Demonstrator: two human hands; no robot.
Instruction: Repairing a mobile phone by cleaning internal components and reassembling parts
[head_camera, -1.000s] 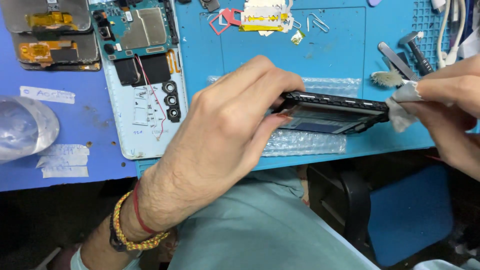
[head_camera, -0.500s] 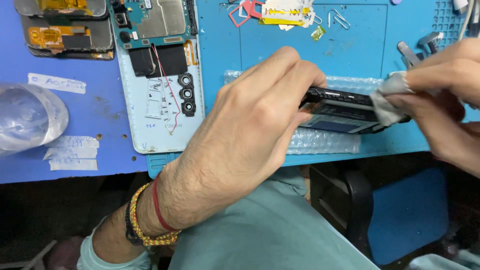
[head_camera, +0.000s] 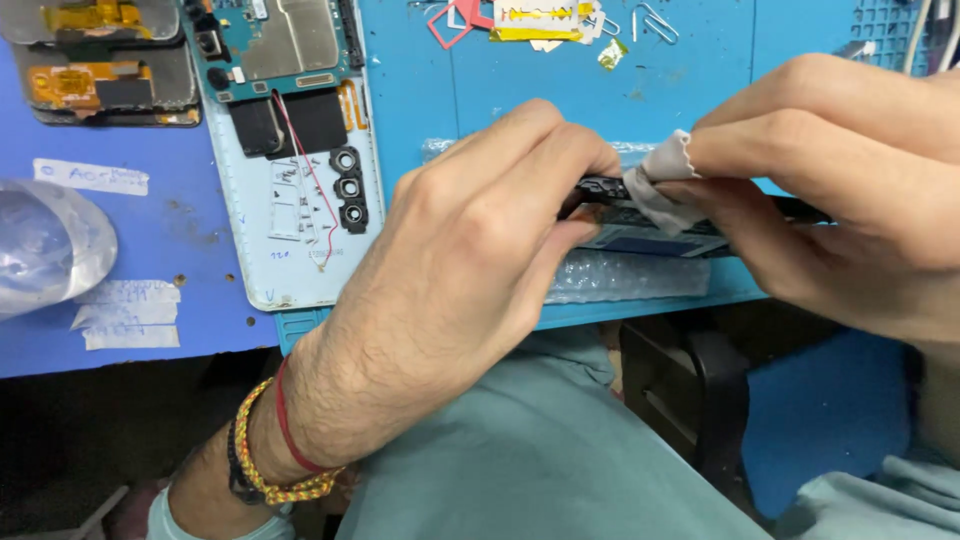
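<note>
**Glossy glass, soft cloth, matt rubber**

The black phone frame (head_camera: 640, 215) looks like hard plastic with a glossy dark glass face. The pale wipe (head_camera: 655, 180) pressed on it is soft, crumpled cloth. Beneath, at 6 o'clock of the frame, lies clear, shiny bubble wrap (head_camera: 625, 275). The blue mat (head_camera: 520, 90) is matt rubber. The opened white phone back (head_camera: 300, 230) at 9 o'clock is smooth plastic, bearing dull metal shields.
</note>
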